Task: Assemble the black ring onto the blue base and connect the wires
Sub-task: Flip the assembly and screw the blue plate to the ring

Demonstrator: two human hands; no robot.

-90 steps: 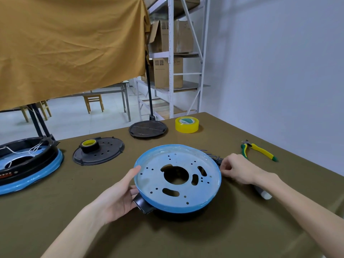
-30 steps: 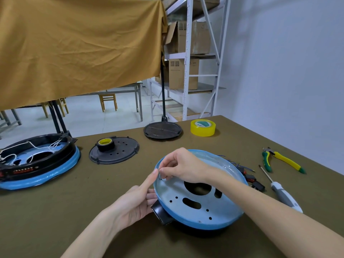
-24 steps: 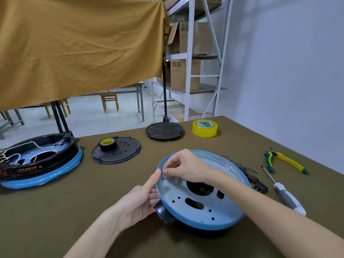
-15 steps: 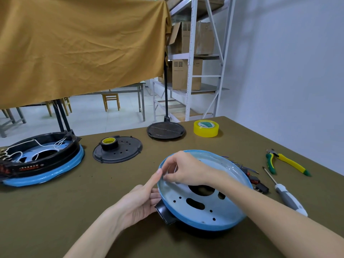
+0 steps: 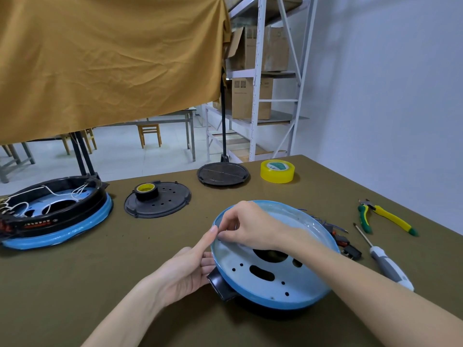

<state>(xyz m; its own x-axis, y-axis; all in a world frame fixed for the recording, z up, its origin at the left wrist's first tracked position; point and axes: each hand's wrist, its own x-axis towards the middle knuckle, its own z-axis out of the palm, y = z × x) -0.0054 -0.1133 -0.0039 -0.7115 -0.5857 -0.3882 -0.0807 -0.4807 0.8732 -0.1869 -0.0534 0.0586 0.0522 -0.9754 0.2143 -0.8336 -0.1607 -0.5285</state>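
Blue perforated round base [image 5: 263, 279] under pinching right hand [image 5: 253, 229]

1. A yellow tape roll [image 5: 277, 171] stands at the far edge of the olive-covered table [image 5: 75, 284]
2. A dark round grille plate [image 5: 223, 173] lies just left of it
3. A black perforated disc [image 5: 157, 202] carries a small black tape roll [image 5: 146, 191]
4. Green-and-yellow pliers [image 5: 384, 218] lie at the right, a white-handled screwdriver [image 5: 383, 261] near them
5. A mustard cloth [image 5: 107, 61] hangs behind, beside metal shelving [image 5: 258, 78] with cardboard boxes [image 5: 250, 97]
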